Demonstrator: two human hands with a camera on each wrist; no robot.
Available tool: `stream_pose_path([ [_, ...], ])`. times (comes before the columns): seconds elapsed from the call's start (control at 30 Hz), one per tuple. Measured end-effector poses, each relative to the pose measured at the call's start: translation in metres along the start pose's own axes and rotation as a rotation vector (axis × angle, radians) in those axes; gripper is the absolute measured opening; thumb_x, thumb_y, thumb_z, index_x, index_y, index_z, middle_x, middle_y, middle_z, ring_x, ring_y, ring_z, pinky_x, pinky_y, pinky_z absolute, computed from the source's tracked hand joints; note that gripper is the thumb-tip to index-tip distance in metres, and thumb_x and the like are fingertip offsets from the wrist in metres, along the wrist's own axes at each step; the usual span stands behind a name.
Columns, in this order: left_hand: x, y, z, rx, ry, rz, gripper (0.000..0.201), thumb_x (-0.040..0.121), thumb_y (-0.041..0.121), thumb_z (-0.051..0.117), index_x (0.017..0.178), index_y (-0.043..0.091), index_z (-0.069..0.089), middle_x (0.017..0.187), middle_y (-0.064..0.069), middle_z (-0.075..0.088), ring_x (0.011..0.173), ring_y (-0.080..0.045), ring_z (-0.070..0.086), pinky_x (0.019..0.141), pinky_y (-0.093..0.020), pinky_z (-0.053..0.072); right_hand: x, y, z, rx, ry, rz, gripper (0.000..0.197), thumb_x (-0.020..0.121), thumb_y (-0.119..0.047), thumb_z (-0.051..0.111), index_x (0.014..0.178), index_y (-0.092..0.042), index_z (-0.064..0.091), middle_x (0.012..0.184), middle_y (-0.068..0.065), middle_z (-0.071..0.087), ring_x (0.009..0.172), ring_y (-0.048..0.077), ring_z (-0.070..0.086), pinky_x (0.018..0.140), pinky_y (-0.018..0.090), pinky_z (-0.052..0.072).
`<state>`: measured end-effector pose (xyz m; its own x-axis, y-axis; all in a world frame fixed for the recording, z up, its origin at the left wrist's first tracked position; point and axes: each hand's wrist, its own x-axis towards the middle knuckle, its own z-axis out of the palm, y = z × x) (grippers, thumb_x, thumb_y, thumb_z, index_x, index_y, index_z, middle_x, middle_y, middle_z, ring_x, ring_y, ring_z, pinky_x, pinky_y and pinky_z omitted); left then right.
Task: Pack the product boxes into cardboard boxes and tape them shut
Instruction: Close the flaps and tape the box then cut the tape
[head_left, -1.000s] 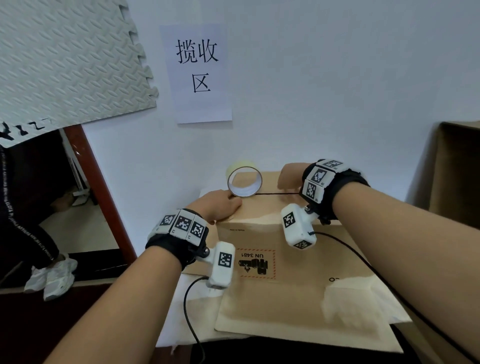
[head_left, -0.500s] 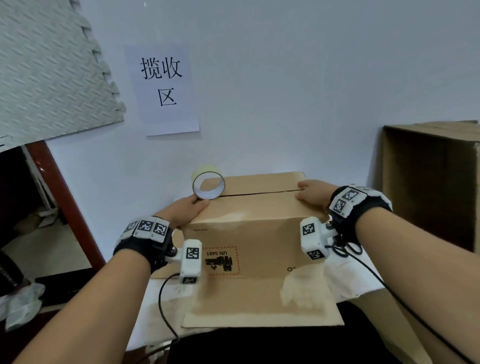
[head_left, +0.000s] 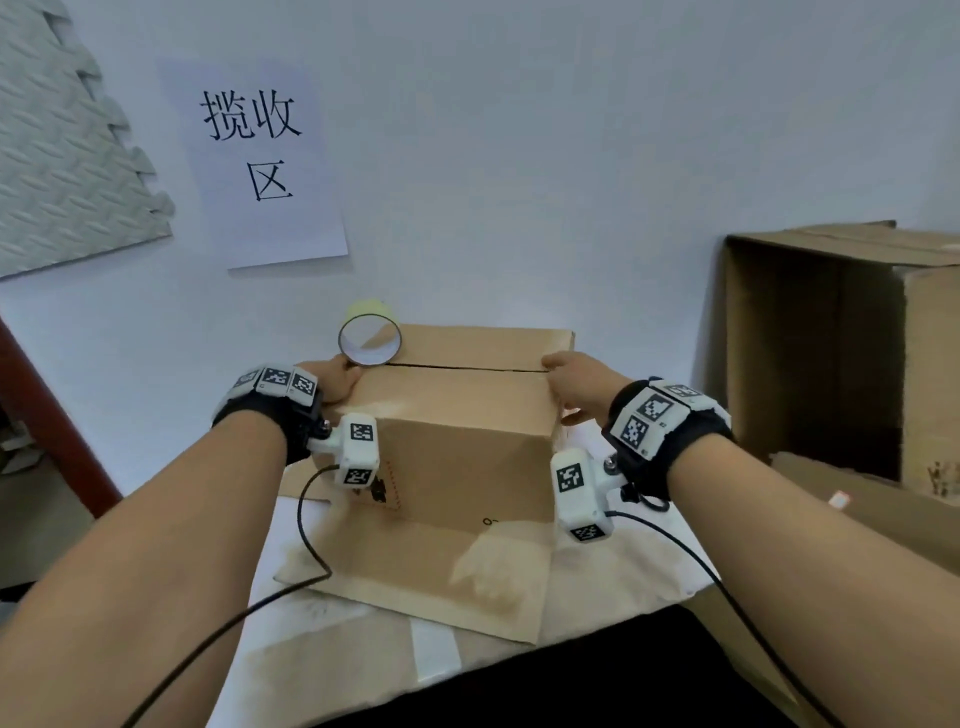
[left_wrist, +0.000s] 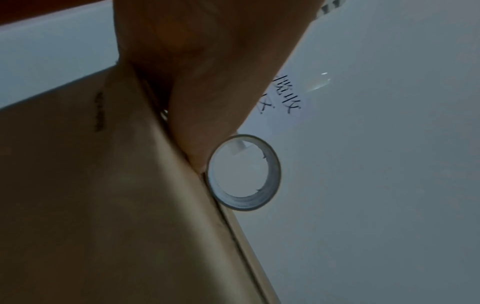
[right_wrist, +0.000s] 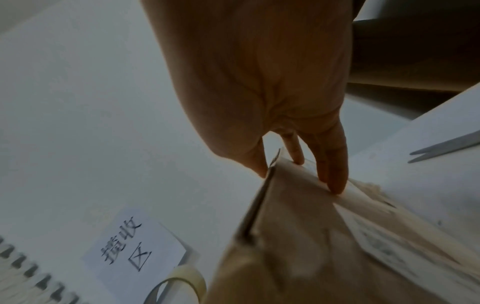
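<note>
Right hand (head_left: 571, 382) shifted to cardboard box (head_left: 462, 457) right edge, fingers (right_wrist: 335, 168) straight, pressing; left hand (head_left: 332, 382) fingers (left_wrist: 202, 148) flat beside tape roll (head_left: 370, 308).

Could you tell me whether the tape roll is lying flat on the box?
No, the tape roll stands on its rim at the left end of the box, its hole facing the camera.

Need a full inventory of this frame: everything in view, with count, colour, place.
cardboard box: 1, brown, table centre, top flaps closed
tape roll: 1, pale yellow, at box's top left corner
flat cardboard: 1, brown, under box
table: 1, white
scissors: 1, grey, on table right of box
large carton: 1, brown, right
paper sign: 1, white, wall
foam mat: 1, grey, wall, upper left
left hand: box's left top edge
right hand: box's right top edge
</note>
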<state>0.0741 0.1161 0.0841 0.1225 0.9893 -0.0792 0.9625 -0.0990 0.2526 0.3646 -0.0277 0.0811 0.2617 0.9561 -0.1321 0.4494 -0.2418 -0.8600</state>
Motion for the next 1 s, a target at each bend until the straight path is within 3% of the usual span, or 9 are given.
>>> stream_pose_path([
  [0.1,-0.007,0.007,0.004,-0.009,-0.037,-0.01,0.053,0.104,0.034,0.024,0.151,0.012,0.016,0.154,-0.016,0.025,0.139,-0.034,0.028,0.115,-0.041,0.02,0.012,0.01,-0.003,0.048,0.031,-0.014,0.026,0.097,-0.028,0.041,0.119,-0.027,0.054,0.129,0.009,0.046,0.097,0.023,0.055,0.078,0.033,0.055],
  [0.17,-0.008,0.005,0.003,0.02,-0.035,-0.011,0.052,0.104,0.036,0.023,0.151,0.016,0.018,0.155,-0.013,0.025,0.139,-0.032,0.028,0.113,-0.038,0.02,0.021,0.014,-0.004,0.081,0.057,-0.019,0.011,0.094,-0.033,0.048,0.102,-0.029,0.054,0.128,0.009,0.047,0.102,0.023,0.054,0.079,0.034,0.055],
  [0.33,-0.012,0.003,0.002,0.075,0.064,0.045,0.046,0.103,0.033,0.029,0.141,0.013,0.043,0.145,-0.015,0.042,0.131,-0.033,0.039,0.107,-0.036,0.029,0.036,0.026,-0.002,0.181,0.07,-0.035,0.008,0.087,-0.04,0.059,0.08,-0.037,0.057,0.131,0.007,0.048,0.106,0.021,0.054,0.07,0.03,0.05],
  [0.4,-0.009,0.005,0.003,0.12,0.065,0.032,0.045,0.102,0.033,0.029,0.135,0.01,0.05,0.14,-0.016,0.048,0.126,-0.033,0.044,0.103,-0.036,0.033,0.038,0.03,0.0,0.204,0.084,-0.049,0.009,0.086,-0.046,0.059,0.09,-0.038,0.06,0.132,0.008,0.043,0.106,0.023,0.055,0.07,0.029,0.05],
  [0.5,-0.013,0.008,0.001,0.166,0.079,0.029,0.046,0.101,0.034,0.028,0.129,0.009,0.055,0.135,-0.016,0.052,0.121,-0.032,0.048,0.1,-0.036,0.035,0.042,0.036,0.006,0.203,0.131,-0.11,0.032,0.089,-0.047,0.056,0.116,-0.03,0.058,0.129,0.005,0.031,0.106,0.021,0.051,0.097,0.038,0.047],
  [0.57,-0.014,0.011,0.0,0.216,0.084,0.016,0.047,0.101,0.037,0.027,0.127,0.011,0.056,0.133,-0.013,0.054,0.119,-0.03,0.05,0.098,-0.036,0.036,0.044,0.038,0.01,0.204,0.153,-0.153,0.037,0.09,-0.047,0.054,0.122,-0.028,0.058,0.133,0.004,0.031,0.114,0.021,0.05,0.107,0.044,0.04],
  [0.7,-0.018,0.018,-0.003,0.27,0.085,-0.026,0.046,0.1,0.038,0.026,0.129,0.013,0.053,0.133,-0.011,0.054,0.118,-0.028,0.05,0.095,-0.035,0.037,0.048,0.039,0.012,0.153,0.182,-0.214,0.04,0.093,-0.046,0.05,0.126,-0.026,0.058,0.139,0.008,0.037,0.122,0.021,0.047,0.107,0.045,0.039],
  [0.87,-0.015,0.014,0.007,0.033,0.059,-0.02,0.045,0.102,0.027,0.027,0.142,0.008,0.036,0.147,-0.017,0.038,0.133,-0.031,0.037,0.107,-0.037,0.028,0.055,0.046,0.015,0.135,0.197,-0.272,0.042,0.094,-0.046,0.047,0.127,-0.023,0.058,0.139,0.011,0.043,0.132,0.021,0.039,0.112,0.043,0.033],
  [1.0,-0.018,0.013,0.012,-0.131,0.122,0.004,0.046,0.1,0.026,0.035,0.143,0.008,0.038,0.154,-0.007,0.02,0.136,-0.03,0.031,0.113,-0.037,0.024,0.054,0.047,0.014,0.145,0.202,-0.255,0.041,0.093,-0.048,0.046,0.126,-0.027,0.059,0.137,0.009,0.046,0.131,0.021,0.04,0.106,0.049,0.04],
])
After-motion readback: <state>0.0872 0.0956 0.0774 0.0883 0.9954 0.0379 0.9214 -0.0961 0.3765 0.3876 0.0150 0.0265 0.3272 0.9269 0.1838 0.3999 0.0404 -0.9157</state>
